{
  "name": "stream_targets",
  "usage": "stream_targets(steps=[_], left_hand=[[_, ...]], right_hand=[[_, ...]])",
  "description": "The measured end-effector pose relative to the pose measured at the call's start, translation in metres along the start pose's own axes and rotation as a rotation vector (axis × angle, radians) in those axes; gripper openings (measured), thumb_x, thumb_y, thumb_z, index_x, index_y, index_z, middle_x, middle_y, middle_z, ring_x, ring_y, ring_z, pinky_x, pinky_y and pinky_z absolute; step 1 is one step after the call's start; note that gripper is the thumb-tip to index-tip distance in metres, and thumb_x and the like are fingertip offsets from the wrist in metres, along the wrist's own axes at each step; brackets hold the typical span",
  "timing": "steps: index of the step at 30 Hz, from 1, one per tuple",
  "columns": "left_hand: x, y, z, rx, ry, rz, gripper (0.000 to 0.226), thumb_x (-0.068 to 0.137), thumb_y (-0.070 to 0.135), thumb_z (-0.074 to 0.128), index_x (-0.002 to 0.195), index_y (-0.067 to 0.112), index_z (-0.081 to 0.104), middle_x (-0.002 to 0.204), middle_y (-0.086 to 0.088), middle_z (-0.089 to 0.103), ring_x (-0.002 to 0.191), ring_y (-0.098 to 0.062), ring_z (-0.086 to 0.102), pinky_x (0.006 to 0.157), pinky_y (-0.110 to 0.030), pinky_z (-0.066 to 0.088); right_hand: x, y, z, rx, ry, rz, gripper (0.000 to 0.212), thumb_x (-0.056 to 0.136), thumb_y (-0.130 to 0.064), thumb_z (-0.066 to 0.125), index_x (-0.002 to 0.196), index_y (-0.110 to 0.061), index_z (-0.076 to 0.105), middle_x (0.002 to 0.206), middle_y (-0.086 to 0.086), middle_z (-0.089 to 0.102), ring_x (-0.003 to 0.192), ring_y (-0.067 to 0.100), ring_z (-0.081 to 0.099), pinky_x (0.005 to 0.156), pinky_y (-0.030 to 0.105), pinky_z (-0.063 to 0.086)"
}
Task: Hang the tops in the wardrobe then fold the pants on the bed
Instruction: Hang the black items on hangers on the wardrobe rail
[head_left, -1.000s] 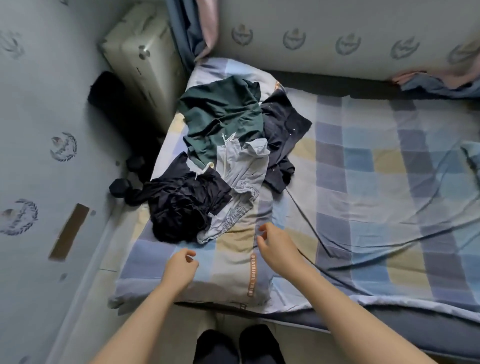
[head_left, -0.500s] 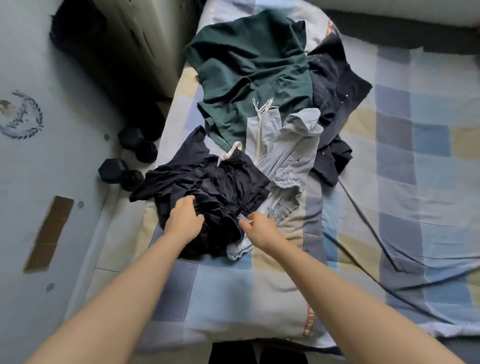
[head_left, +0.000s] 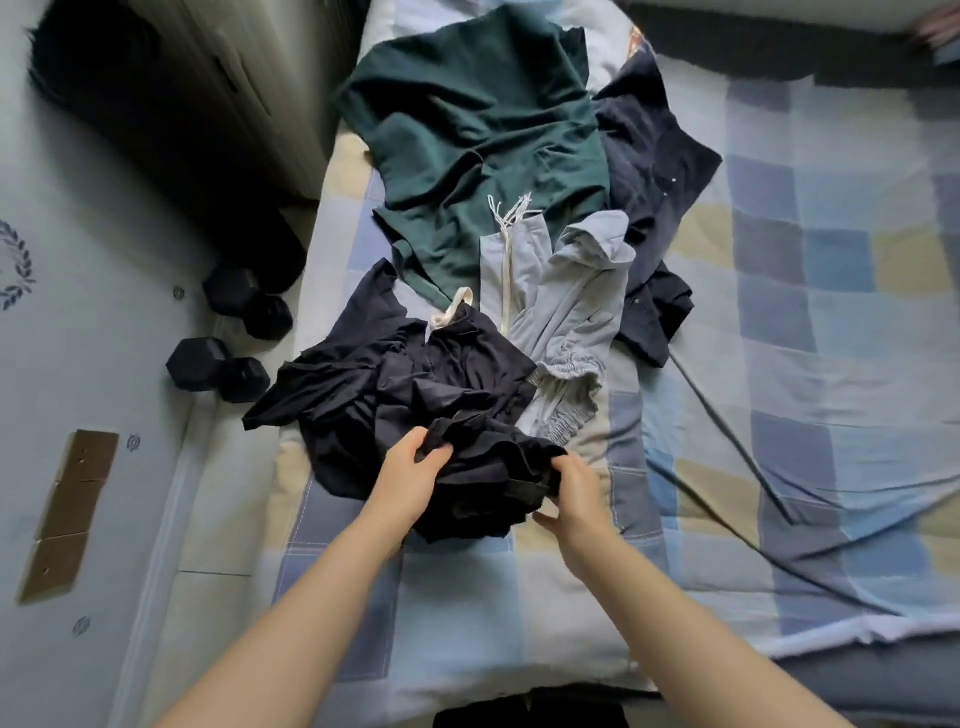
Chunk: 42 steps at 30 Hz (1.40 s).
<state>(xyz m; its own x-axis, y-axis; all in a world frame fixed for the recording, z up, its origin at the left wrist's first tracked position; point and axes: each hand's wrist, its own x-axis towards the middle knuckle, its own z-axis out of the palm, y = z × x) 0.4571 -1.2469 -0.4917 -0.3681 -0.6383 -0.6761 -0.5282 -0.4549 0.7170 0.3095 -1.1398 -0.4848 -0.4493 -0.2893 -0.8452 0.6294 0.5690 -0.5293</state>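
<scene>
The bed (head_left: 779, 364), covered w/ a checked blue, grey and yellow sheet, fills the middle and right of the head view. Its left edge runs beside a pale floor strip, its near edge sits just above the person's dark feet at the bottom. Right half of the sheet is bare fabric w/ long creases; the near-left corner is bare sheet too.

The clothes lie in a loose line along the bed's left side, long axis running from near edge toward the far end. Farthest is a dark green crumpled top (head_left: 478, 130); to its right, partly under it, a dark navy garment w/ small pale dots (head_left: 654, 171). A light grey pair of drawstring pants (head_left: 566, 306) lies in the middle, white cords toward the green top, gathered cuffs toward the person. Nearest is a bunched dark navy garment (head_left: 395, 384), one corner hanging over the left bed edge.

Both forearms reach in from the bottom, converging on that navy bunch. The left hand (head_left: 410, 478) grips its near folds, fingers curled into the cloth, thumb on top. The right hand (head_left: 571, 488) clutches the right side of the same bunch, fingers wrapped under a fold, back of hand up.

On the floor left of the bed sit black hex dumbbells (head_left: 218, 364), w/ a pale ribbed suitcase (head_left: 249, 78) beyond.
</scene>
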Motion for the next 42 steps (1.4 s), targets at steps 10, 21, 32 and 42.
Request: stream_targets(steps=[10,21,32,42], left_hand=[[-0.136,0.141,0.052,-0.172,-0.222,0.139,0.017,0.094,0.025,0.062,0.085,0.030,0.077,0.092,0.005,0.076,0.086,-0.009,0.072,0.066,-0.016,0.051],[-0.236,0.226,0.017,-0.050,0.113,0.513,0.029,0.094,0.035,0.061,0.083,0.010,0.068,0.071,0.003,0.066,0.064,-0.009,0.060,0.062,-0.026,0.046],[-0.248,0.223,0.006,0.054,0.031,0.330,0.019,0.092,0.031,0.062,0.075,0.027,0.071,0.081,0.012,0.075,0.079,-0.006,0.069,0.072,-0.029,0.052],[-0.249,0.180,0.069,0.272,-0.557,-0.402,0.083,0.078,0.084,0.041,0.122,0.016,0.061,0.121,-0.014,0.067,0.111,-0.035,0.064,0.094,-0.057,0.049]], right_hand=[[-0.166,-0.126,-0.131,0.085,0.415,-0.536,0.019,0.086,-0.014,0.046,0.069,-0.012,0.056,0.067,-0.002,0.051,0.065,0.016,0.042,0.060,0.032,0.034],[-0.321,-0.157,-0.217,0.555,0.285,-0.687,0.028,0.094,-0.004,0.038,0.073,-0.020,0.049,0.069,0.001,0.054,0.075,0.019,0.054,0.070,0.045,0.054],[-0.371,-0.151,-0.264,0.684,0.373,-0.815,0.026,0.092,-0.009,0.036,0.078,-0.022,0.053,0.064,-0.002,0.055,0.059,0.014,0.052,0.055,0.026,0.044],[-0.447,-0.180,-0.265,1.062,-0.135,-0.719,0.033,0.099,-0.026,0.029,0.073,-0.013,0.045,0.049,-0.003,0.037,0.039,0.012,0.037,0.047,0.019,0.033]])
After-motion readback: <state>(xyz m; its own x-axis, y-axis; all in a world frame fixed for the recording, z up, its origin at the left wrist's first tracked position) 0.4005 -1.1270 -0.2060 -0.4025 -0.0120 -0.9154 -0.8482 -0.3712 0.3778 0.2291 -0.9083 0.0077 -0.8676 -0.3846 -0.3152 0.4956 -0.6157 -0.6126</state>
